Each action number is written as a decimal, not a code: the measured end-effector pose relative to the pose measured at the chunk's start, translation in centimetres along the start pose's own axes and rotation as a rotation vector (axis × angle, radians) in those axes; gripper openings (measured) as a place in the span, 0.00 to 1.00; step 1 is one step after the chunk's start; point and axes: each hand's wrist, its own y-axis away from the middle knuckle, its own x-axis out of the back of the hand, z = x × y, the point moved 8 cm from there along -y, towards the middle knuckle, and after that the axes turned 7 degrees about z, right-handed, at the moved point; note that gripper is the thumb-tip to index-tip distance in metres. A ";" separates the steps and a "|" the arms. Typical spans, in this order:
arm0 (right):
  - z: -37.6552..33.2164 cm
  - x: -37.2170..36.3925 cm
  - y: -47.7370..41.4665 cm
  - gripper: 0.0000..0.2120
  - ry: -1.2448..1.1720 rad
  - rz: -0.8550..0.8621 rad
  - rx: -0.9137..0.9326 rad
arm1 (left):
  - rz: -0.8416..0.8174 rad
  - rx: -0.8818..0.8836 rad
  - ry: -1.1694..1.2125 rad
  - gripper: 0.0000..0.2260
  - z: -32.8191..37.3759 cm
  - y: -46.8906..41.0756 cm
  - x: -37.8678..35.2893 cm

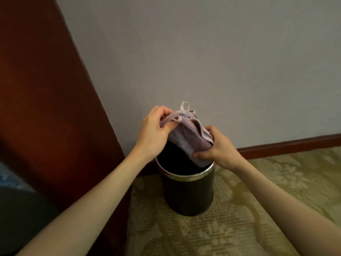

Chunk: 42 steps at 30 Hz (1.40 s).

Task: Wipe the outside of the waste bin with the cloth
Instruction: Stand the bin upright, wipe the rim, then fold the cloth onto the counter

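- Pale lilac terry cloth [186,134], folded and bunched, is held in the air above the open mouth of the bin; a small white hanging loop sticks up at its far edge.
- The cloth's upper left corner is pinched by the left hand [155,131], fingers curled over the hem.
- The lower right end is gripped by the right hand [215,147], thumb underneath, fingers wrapped over the folds.
- Both hands are closed on the fabric, one at each end, with the cloth stretched between them.
- A dark cylindrical waste bin with a silver metal rim [187,193] stands upright on the floor, just beside the wall corner. Its outer side is not touched by the cloth.
- Olive-gold patterned carpet [249,209] is seen under the bin.
- A pale grey wall [203,52] rises behind, edged by a dark reddish-brown wooden skirting board [287,145].
- A reddish-brown wooden panel [46,98] fills the left side.
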 end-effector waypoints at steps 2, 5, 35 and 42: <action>-1.8 0.8 -2.2 0.30 -0.006 0.036 0.016 | 0.061 0.033 0.008 0.04 0.3 -1.8 1.3; -5.0 2.3 -5.4 0.27 0.058 0.106 0.053 | 0.145 0.104 0.020 0.05 0.9 -4.9 3.1; -54.9 32.7 -27.5 0.38 -0.147 0.285 0.145 | 0.446 0.274 -0.095 0.03 38.5 -40.5 30.8; -61.3 32.2 -29.0 0.37 -0.149 0.211 0.134 | 0.442 0.354 -0.165 0.07 40.3 -43.1 37.0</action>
